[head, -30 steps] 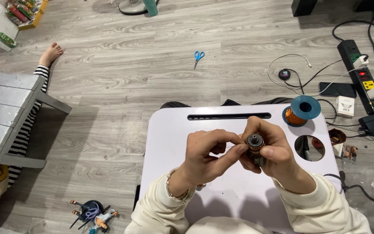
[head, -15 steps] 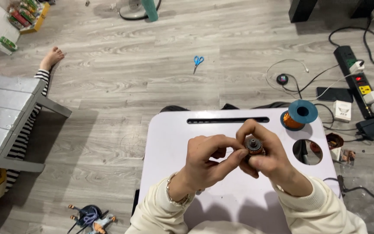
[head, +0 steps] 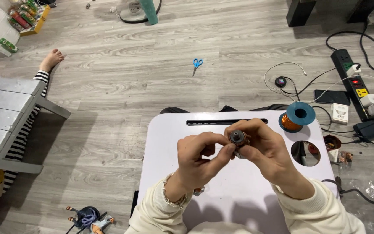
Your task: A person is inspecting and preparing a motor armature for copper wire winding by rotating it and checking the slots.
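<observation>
A small round metal part [head: 237, 138] was held above the white bench [head: 239, 190], pinched by the right hand [head: 268, 151], with the left hand's [head: 200, 158] fingers [head: 221, 152] closed against it; a steady, close grip was judged best.

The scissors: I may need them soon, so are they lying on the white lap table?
No, the blue scissors lie on the grey wood floor, beyond the lap table.

Small white box [head: 339, 113] on the floor right of the lap table, dark flat phone [head: 329, 96] screen just behind it, colourful packets in a yellow tray [head: 27, 17] far left.
</observation>
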